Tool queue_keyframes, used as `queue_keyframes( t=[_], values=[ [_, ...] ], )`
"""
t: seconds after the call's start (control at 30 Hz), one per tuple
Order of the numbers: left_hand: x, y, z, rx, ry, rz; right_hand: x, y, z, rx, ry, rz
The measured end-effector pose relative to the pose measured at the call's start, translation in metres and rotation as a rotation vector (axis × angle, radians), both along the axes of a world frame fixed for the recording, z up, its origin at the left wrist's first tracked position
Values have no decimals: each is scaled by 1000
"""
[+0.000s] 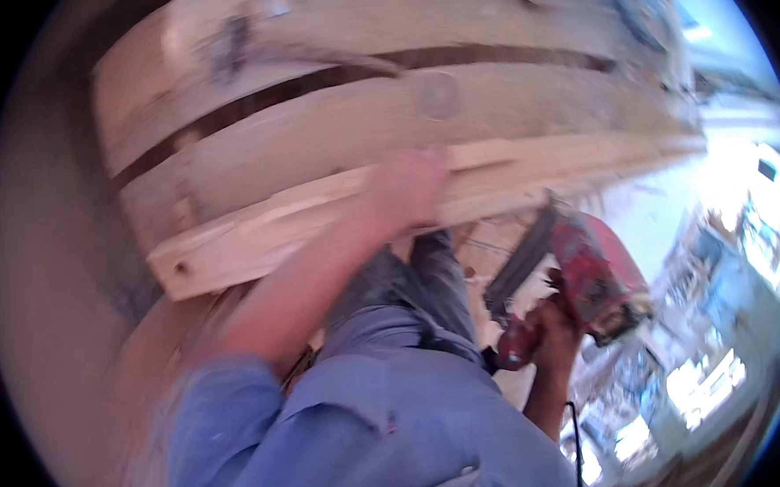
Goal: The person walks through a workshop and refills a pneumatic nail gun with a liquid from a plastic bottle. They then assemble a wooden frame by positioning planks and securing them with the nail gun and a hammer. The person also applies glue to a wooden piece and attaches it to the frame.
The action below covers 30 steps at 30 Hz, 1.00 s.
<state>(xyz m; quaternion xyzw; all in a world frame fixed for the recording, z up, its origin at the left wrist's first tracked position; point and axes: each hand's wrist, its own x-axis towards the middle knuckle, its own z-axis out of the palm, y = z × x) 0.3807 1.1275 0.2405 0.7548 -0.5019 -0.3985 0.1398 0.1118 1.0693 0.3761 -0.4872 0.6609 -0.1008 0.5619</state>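
Note:
My right hand is closed round the handle of a red nail gun. The gun's dark magazine slants down to its left, and its nose points up at the bench edge. My left hand, blurred by motion, is closed over a long pale wooden board that lies along the near edge of the workbench. The board's end, with a dark knot, faces the lower left.
The plank workbench has a dark gap between its boards. A hammer, blurred, lies across that gap at the far left. A round dark-rimmed object sits at the far right. A black hose or cord hangs beside my right forearm.

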Motion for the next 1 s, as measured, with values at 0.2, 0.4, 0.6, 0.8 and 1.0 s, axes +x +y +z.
queue_keyframes(
  t=[0.2,0.4,0.6,0.8,1.0],
  values=[
    [-47,48,18,-533,-295,249,19,0,15,-53,-313,20],
    [-86,141,67,-659,144,643,57,-16,10,220,-782,40],
    [-54,224,98,-135,823,773,144,22,-23,378,-725,40],
    [-77,301,96,-328,715,1150,242,108,-72,784,-778,84],
    [-31,333,83,-283,574,1574,341,199,-108,991,-981,322]
  ],
)
